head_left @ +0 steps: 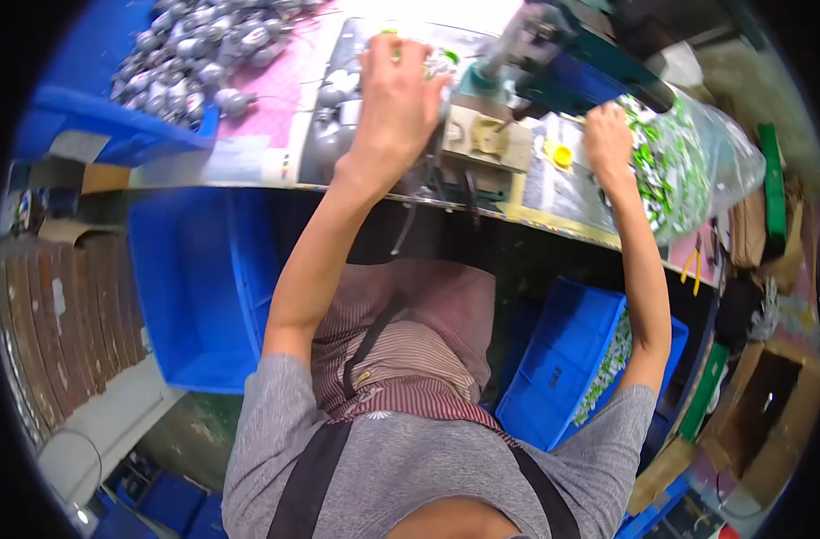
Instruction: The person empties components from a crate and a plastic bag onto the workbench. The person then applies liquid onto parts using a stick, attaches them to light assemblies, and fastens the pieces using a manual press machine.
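Flanking the wooden block (489,142), the left hand (396,101) and right hand (608,142) curled, any pinch impossible to tell, while green-and-white pieces (669,171) sat at right, probably for easy reach.

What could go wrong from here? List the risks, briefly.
The right hand is close to the green machine, so fingers might get pinched if the machine moves. The plastic bag holding green-and-white parts sits near the front edge of the bench and could spill if bumped.
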`<action>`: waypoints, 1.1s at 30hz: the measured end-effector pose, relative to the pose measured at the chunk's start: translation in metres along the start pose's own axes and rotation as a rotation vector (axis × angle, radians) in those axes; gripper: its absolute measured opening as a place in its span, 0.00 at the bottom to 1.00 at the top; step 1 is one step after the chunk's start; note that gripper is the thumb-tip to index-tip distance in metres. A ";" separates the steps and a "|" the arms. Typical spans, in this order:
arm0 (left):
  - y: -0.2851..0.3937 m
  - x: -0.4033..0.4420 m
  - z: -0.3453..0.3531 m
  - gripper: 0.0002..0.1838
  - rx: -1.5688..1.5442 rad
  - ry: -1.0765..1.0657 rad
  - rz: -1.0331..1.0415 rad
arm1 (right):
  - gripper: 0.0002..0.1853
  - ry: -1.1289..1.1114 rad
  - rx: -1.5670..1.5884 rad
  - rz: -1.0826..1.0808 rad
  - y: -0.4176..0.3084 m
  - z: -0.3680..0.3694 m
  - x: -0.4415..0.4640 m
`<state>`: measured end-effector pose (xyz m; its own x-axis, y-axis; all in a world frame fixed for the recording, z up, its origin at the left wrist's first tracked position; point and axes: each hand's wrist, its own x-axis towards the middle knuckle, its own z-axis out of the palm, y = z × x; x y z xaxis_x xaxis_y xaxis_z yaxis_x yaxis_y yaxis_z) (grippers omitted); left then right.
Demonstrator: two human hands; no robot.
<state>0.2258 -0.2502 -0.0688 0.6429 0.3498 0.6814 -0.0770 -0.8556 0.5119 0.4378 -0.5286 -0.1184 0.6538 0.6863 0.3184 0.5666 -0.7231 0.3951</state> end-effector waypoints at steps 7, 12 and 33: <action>-0.133 0.011 -0.083 0.15 0.655 -0.238 -0.103 | 0.12 0.018 0.080 -0.032 0.003 0.004 0.001; -0.229 -0.021 -0.102 0.13 0.849 -0.553 0.001 | 0.07 0.043 0.212 0.004 0.012 0.006 -0.001; -0.154 -0.052 -0.117 0.23 -1.801 0.176 -0.520 | 0.14 0.389 0.477 0.214 0.018 0.016 0.010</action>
<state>0.1153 -0.0922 -0.1216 0.7963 0.5376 0.2773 -0.6026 0.6645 0.4419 0.4623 -0.5359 -0.1225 0.5982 0.4367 0.6719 0.6632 -0.7405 -0.1092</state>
